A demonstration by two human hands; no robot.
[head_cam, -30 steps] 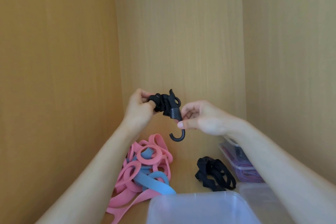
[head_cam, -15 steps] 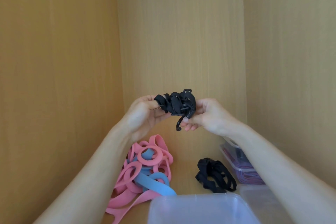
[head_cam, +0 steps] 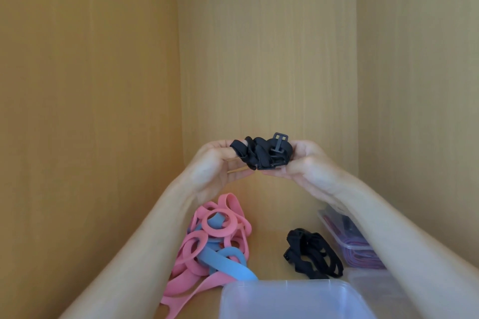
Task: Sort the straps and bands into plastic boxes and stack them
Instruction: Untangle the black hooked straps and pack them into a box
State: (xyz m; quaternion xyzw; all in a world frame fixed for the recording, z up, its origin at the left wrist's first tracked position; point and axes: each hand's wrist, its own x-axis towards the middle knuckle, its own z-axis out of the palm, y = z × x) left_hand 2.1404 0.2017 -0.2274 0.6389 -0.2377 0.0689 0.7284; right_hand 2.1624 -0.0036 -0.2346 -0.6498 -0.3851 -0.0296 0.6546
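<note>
Where wooden walls (head_cam: 259, 46) meet the shelf (head_cam: 269, 215), coloured bands (head_cam: 215, 241) lie heaped.

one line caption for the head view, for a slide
Left hand and right hand grip a bundled black webbing strap with a buckle above a pile of pink and blue rubber bands

At frame centre I hold the bundled strap (head_cam: 261, 154) between my left hand (head_cam: 217, 166) and right hand (head_cam: 305, 163). Below lie the band pile (head_cam: 215, 238) at lower left, a loose strap (head_cam: 311, 254) right of it, a filled box (head_cam: 350, 248) further right, and another box (head_cam: 285, 298) at the bottom edge.
</note>
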